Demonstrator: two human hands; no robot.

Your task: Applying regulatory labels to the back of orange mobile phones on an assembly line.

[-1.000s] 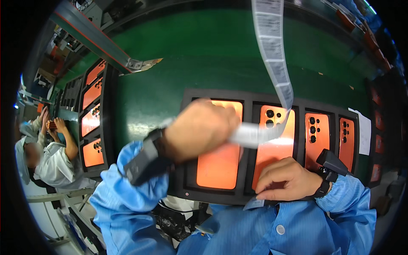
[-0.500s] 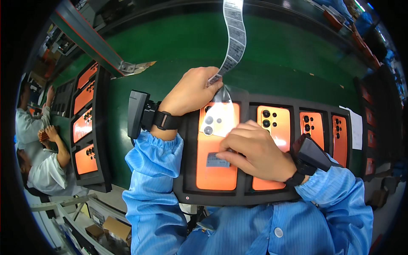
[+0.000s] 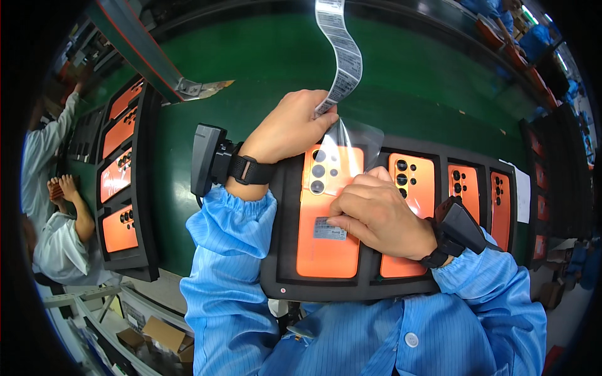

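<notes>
My left hand (image 3: 298, 125) is closed on the lower end of a long strip of printed labels (image 3: 348, 62), which curls up and away. A clear film (image 3: 360, 141) hangs by that hand, over the top of an orange phone (image 3: 316, 257) lying back up in a black foam tray (image 3: 279, 276). My right hand (image 3: 385, 216) is closed over this phone. Its thumb and fingertips pinch the edge of a silvery-grey label (image 3: 328, 230) lying against the phone's back. The curled fingers partly hide the right side of the phone.
More orange phones (image 3: 463, 188) sit in the tray's slots to the right, beside a white sheet (image 3: 523, 194). Another tray of phones (image 3: 119, 229) stands left on the green table (image 3: 182, 144). A metal post (image 3: 138, 50) rises there. Co-workers (image 3: 63, 244) sit far left.
The tray and phone have shifted slightly right in view. My left hand has moved a little up and right, and the film spreads wider. The label appears flatter against the phone.
</notes>
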